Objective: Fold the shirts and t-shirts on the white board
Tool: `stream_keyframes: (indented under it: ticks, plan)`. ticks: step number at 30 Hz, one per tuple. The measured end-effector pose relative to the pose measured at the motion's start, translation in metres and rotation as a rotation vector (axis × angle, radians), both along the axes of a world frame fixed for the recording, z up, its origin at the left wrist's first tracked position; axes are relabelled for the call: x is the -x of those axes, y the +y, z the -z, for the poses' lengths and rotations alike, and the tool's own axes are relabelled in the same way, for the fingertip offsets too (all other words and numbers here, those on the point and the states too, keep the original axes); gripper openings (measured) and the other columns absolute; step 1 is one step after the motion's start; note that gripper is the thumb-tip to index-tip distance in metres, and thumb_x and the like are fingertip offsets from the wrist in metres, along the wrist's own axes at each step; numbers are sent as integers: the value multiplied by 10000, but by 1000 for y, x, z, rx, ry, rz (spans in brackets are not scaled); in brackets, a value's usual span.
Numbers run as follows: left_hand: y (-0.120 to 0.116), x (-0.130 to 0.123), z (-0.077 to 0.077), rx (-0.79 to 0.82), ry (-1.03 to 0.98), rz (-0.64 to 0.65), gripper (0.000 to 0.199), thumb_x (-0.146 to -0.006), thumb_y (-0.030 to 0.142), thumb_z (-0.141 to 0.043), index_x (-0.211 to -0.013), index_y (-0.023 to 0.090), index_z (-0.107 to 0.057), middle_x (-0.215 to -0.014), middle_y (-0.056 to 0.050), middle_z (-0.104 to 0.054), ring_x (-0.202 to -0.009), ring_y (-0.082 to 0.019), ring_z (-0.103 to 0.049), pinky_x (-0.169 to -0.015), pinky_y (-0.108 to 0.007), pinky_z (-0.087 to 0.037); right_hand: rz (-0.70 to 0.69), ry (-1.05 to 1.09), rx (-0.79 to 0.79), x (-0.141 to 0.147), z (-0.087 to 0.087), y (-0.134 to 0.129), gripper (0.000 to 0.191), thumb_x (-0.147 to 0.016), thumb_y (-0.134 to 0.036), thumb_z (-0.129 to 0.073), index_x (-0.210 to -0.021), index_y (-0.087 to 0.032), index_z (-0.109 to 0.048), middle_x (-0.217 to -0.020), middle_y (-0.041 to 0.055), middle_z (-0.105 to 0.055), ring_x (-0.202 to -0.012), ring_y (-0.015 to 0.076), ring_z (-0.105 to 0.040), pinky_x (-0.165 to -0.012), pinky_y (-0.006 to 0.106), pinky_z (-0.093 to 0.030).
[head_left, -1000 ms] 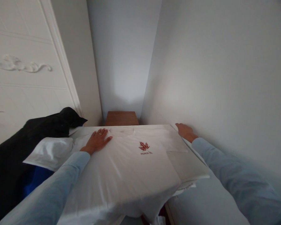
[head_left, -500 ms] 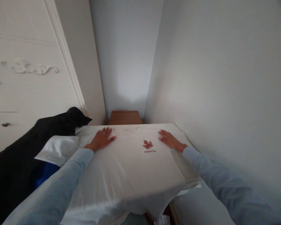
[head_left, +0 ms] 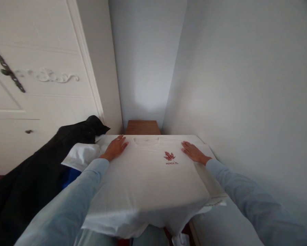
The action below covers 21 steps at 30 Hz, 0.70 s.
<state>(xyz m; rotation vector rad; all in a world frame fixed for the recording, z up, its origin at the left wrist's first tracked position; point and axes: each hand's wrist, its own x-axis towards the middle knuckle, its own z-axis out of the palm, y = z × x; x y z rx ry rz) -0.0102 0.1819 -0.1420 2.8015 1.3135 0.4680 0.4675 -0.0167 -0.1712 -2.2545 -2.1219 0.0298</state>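
A white T-shirt (head_left: pixel 145 181) with a red maple leaf print on the chest lies spread front side up, its collar at the far edge and its hem hanging over the near edge. My left hand (head_left: pixel 115 148) rests on the shirt's left shoulder, fingers extended and pointing away from me. On the other side, my right hand (head_left: pixel 194 152) lies flat with fingers stretched, just right of the leaf print. The left sleeve (head_left: pixel 81 155) sticks out past the surface's left side. Cloth hides the surface under the shirt.
Black clothing (head_left: pixel 40 171) is heaped at the left, with a bit of blue fabric (head_left: pixel 70 177) under the sleeve. A white cabinet (head_left: pixel 53 106) stands at the left. Beyond the far edge is a brown wooden piece (head_left: pixel 143 127). A grey wall (head_left: pixel 245 102) runs close along the right.
The view has turned slightly left, so everything appears shifted right. My left hand has slid a little farther toward the collar edge; my right hand stays at about the same spot on the shirt.
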Motion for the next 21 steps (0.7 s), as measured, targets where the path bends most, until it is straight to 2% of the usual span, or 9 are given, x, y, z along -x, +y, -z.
stream_keyframes:
  ticks: [3,5,7,10,12,14,17,21]
  plan:
    - [-17,12,-12,-70,0,-21,572,-1022,425,-348,-1423,55,-518,-1549,-233,-475,-1463,-312,-430,-1197,-430,-355,71,-8,-21,23,-12,10,714,-1041,-582,-185,-1560,-148,-415,-1628,160,-379,-1522,303,-326,-1229,509,-318]
    - [-36,17,-14,-105,6,-42,596,-1036,459,-321,-1436,56,-504,-1560,-243,-455,-1475,-327,-407,-1194,-458,-354,22,-1,-98,52,-18,23,713,-1046,-573,-180,-1562,-140,-411,-1622,164,-392,-1525,298,-322,-1244,495,-293]
    - [-54,21,-9,-95,38,-10,641,-1041,500,-309,-1462,48,-480,-1581,-248,-423,-1507,-338,-346,-1214,-480,-316,-96,12,-157,89,-19,38,720,-1049,-575,-174,-1571,-130,-393,-1634,164,-368,-1532,286,-308,-1256,466,-272]
    - [-72,29,5,-8,112,59,665,-1034,527,-333,-1507,73,-442,-1627,-218,-355,-1542,-330,-264,-1239,-488,-262,-238,27,-169,139,-12,56,733,-1047,-594,-189,-1578,-127,-380,-1656,168,-320,-1540,286,-286,-1255,454,-272]
    - [-74,37,15,34,119,11,651,-1032,518,-342,-1504,83,-450,-1617,-218,-372,-1529,-331,-295,-1233,-496,-276,-268,18,-156,155,-4,63,726,-1047,-600,-203,-1577,-136,-383,-1649,174,-331,-1536,297,-295,-1243,476,-290]
    - [-70,45,21,30,80,-77,652,-1032,508,-339,-1490,60,-458,-1580,-241,-424,-1504,-336,-352,-1221,-493,-300,-239,-12,-141,152,3,66,701,-1053,-580,-214,-1562,-139,-408,-1626,182,-375,-1518,305,-335,-1224,490,-322]
    - [-65,53,24,9,6,-170,671,-1037,486,-321,-1483,-2,-434,-1561,-273,-436,-1487,-330,-386,-1210,-447,-327,-161,-64,-136,124,9,64,636,-1065,-501,-238,-1527,-126,-463,-1589,190,-435,-1492,307,-386,-1210,487,-349]
    - [-71,54,11,-9,-66,-198,599,-1038,408,-339,-1436,-16,-483,-1554,-286,-439,-1443,-330,-452,-1173,-426,-384,-137,-89,-137,91,11,57,582,-1063,-415,-266,-1504,-112,-494,-1564,205,-464,-1475,318,-413,-1195,512,-368]
